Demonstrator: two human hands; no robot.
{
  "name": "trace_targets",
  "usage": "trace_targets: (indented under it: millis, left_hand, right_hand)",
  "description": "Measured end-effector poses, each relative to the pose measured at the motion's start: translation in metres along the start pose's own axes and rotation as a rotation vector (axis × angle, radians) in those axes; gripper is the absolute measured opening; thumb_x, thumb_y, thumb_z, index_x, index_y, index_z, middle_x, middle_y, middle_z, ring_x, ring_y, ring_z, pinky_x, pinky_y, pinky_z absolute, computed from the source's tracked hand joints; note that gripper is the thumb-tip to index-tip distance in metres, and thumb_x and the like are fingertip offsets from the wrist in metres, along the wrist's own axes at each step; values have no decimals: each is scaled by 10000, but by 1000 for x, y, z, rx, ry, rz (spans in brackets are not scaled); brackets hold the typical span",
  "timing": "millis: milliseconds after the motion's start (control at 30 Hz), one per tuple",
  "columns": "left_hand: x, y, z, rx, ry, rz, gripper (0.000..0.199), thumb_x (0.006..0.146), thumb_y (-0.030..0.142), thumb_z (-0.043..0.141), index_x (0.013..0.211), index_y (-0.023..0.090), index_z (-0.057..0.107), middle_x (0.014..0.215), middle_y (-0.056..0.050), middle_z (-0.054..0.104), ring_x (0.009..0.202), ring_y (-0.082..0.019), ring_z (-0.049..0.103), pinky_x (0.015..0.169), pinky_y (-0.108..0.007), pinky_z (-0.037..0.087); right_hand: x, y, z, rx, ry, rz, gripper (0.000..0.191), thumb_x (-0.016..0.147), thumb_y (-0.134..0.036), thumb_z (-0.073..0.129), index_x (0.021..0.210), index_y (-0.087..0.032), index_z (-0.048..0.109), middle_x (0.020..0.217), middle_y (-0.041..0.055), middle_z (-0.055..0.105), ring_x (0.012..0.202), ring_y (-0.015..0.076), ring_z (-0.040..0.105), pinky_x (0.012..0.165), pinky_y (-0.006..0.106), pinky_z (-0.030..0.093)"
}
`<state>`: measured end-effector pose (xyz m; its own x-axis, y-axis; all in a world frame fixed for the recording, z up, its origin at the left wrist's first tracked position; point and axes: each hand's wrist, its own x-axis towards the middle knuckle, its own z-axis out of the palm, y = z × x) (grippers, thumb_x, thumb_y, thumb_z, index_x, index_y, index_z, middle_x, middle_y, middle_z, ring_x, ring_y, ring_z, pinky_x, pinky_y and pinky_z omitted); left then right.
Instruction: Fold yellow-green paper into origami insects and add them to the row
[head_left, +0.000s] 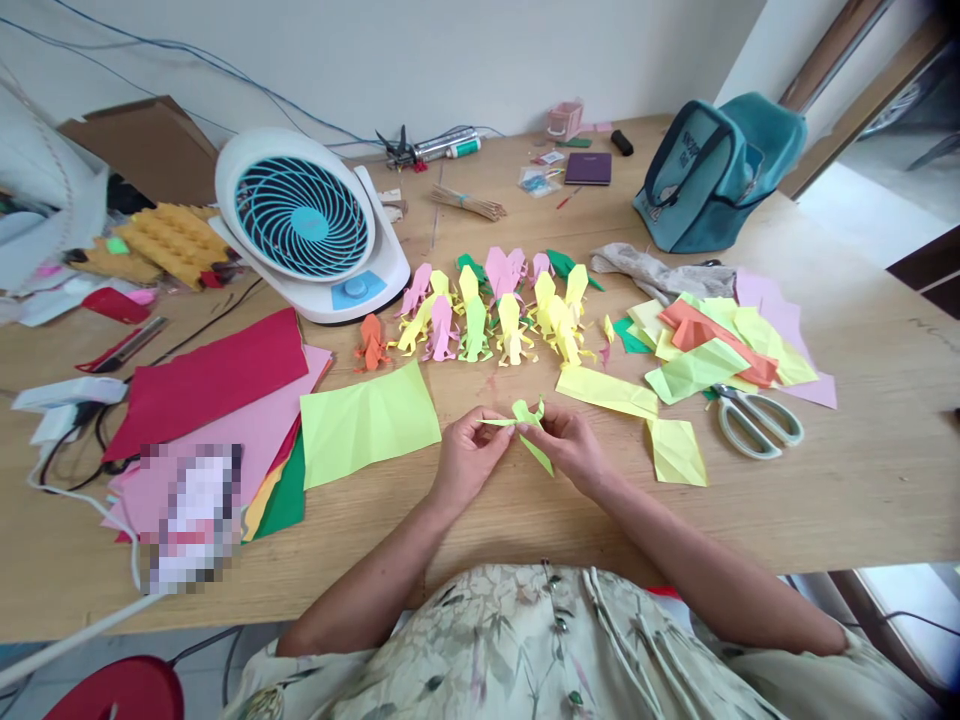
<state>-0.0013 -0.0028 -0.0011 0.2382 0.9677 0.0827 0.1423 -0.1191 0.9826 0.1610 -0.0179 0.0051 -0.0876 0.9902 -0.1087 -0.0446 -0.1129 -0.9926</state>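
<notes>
A partly folded light green origami figure [537,447], with thin pointed strips sticking out, is held between both hands above the table's near side. My left hand [474,450] pinches its left part between thumb and fingers. On its other side, my right hand [571,442] grips it with thumb and forefinger. Just beyond stand rows of folded paper frogs in pink, yellow, green and orange, among them a light green frog [474,328] and an orange frog [371,343]. To the left of my hands lies a creased light green sheet [370,424].
A white fan [304,215] stands at the back left, above stacked coloured paper [210,385]. On the right are loose paper pieces [694,370], white-handled scissors [757,422] and a grey cloth [660,270]. A teal bag [701,190] sits at the back right. Cables run along the left.
</notes>
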Motion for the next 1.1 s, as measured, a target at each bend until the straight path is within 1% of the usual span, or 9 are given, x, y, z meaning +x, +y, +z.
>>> trace_targets:
  millis: [100,200,300,433,533,667,867,967,1100]
  left_hand:
    - [1,2,-4,125,-65,142,62,872,188,598,894,171,654,817,-10,688,713,-109,638,645,-191,500]
    - [3,6,-11,256,-89,341,119,904,164,566,990,192,643,925,-23,702,808,-118,665,715,-205,527]
    - [6,8,-21,373,-173,522,160,932,153,545,1047,210,642,968,-29,717,889,-127,679,809,-232,529]
    - [10,11,-31,482,-281,654,196,946,154,528,1080,220,654,1041,-51,726,969,-148,678,863,-271,525]
    - [12,14,-34,537,-332,685,193,946,168,534,1075,223,666,1074,-65,725,981,-161,676,859,-286,523]
    - [12,17,-34,572,-350,672,177,952,197,533,1023,223,693,1051,-73,736,961,-160,691,829,-268,524]
    - [11,17,-34,501,-368,657,191,933,161,559,1050,224,697,1041,-66,752,987,-168,704,843,-262,525]
    - [11,16,-34,524,-376,682,194,933,146,555,1051,218,692,1048,-64,751,980,-169,705,834,-260,517]
    - [12,18,-35,537,-416,653,194,956,164,514,1038,207,684,1023,-63,748,964,-169,696,827,-267,505]
  right_hand:
    - [0,-2,-5,-3,2,11,418,702,-587,736,713,-187,616,655,-24,522,617,128,432,585,261,330]
    - [-1,-4,-12,3,-74,38,395,732,-577,718,769,-190,646,707,-16,574,677,147,493,643,261,374]
    - [-3,-6,-17,12,-154,65,352,758,-533,715,851,-195,673,785,-11,624,758,164,534,708,261,396]
    - [-4,-6,-20,1,-202,88,320,754,-487,732,867,-192,685,778,-19,626,731,152,514,680,252,376]
    - [-3,-8,-20,-38,-205,97,347,732,-512,739,817,-181,679,719,-25,596,654,131,463,609,250,332]
    - [-3,-12,-19,-81,-191,80,411,711,-568,731,764,-168,652,665,-25,545,611,115,406,565,251,294]
    - [-3,-9,-22,-136,-213,41,395,749,-559,702,755,-170,635,661,-25,512,606,111,381,543,247,278]
    - [-3,-6,-24,-181,-212,7,358,771,-531,696,760,-176,646,664,-22,518,611,118,398,550,251,299]
    - [-2,-4,-24,-209,-166,-45,342,756,-523,720,722,-192,644,693,-3,563,662,147,464,589,261,364]
